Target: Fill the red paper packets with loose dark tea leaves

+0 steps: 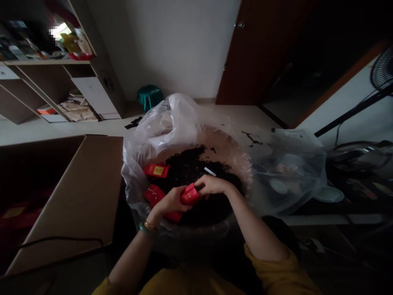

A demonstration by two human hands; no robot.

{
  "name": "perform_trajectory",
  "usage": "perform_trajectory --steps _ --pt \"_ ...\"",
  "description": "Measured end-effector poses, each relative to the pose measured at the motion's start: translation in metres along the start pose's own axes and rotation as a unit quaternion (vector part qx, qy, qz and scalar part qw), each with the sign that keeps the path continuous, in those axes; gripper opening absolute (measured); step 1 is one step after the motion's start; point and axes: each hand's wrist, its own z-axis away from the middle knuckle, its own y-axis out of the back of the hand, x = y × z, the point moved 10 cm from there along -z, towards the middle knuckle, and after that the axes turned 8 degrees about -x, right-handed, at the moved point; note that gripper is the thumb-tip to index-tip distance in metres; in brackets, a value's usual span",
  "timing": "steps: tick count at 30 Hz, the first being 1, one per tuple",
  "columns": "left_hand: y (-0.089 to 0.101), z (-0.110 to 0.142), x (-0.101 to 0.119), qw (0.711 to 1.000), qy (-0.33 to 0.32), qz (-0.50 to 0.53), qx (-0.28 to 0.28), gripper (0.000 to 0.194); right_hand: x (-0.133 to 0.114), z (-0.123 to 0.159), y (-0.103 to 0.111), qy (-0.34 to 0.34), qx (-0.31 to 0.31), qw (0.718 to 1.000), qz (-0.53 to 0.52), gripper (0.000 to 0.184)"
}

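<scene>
My left hand is wrapped round a small red packet, which it holds tilted over a round container lined with clear plastic. At the packet's right end is my right hand, its fingers pinched together; what they hold, if anything, is hidden. Below both hands lies a heap of dark, loose, dried leaves that look like tea. More red packets lie at the container's left side, one with a yellow label. A short white strip rests on the leaves just beyond my right hand.
An open cardboard box with red packets inside stands at the left. On the right are a clear plastic bag and a pale dish. Behind are a shelf unit, a green-covered bin and a brown door.
</scene>
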Motion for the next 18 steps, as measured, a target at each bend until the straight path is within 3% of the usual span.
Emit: perform_trajectory --steps 3,6,11,14,18 --pt "-0.007 0.0 -0.001 0.999 0.009 -0.029 -0.031 0.052 -0.007 -0.003 0.008 -0.014 0.06 0.994 0.087 0.029" --pt "-0.004 0.001 -0.006 0.999 0.018 -0.038 -0.022 0.05 -0.017 -0.004 0.01 -0.003 0.108 0.983 0.147 0.03" --pt "0.004 0.003 -0.009 0.999 0.014 -0.05 -0.017 0.05 -0.011 -0.006 0.014 0.022 0.133 0.991 0.018 0.017" --pt "0.01 0.004 -0.011 0.998 0.022 -0.052 -0.021 0.053 -0.004 -0.004 0.024 0.033 0.165 0.984 -0.064 0.011" --pt "0.019 0.007 -0.017 0.999 0.04 -0.032 -0.014 0.06 0.006 0.003 0.04 0.048 0.227 0.968 -0.096 0.009"
